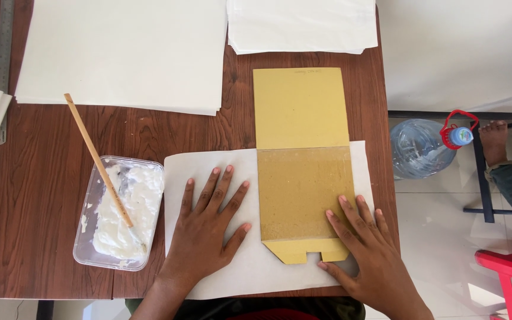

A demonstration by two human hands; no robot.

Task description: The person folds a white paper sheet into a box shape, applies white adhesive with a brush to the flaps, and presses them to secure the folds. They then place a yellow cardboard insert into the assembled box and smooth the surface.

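From the head camera, a sheet of white paper lies at the near edge of the brown wooden table. Across its right half lies a brown cardboard piece, whose near part looks shiny with paste while its far part reaches past the paper onto the table.

The left hand is released, lying flat with fingers spread on the paper just left of the cardboard. The right hand is also released and flat, its fingertips pressing the near right corner of the cardboard, its palm over the paper's right edge.

Left of the paper stands a clear plastic tub of white paste with a wooden stick leaning in it. Stacks of white sheets lie at the far side. A water bottle stands on the floor to the right.
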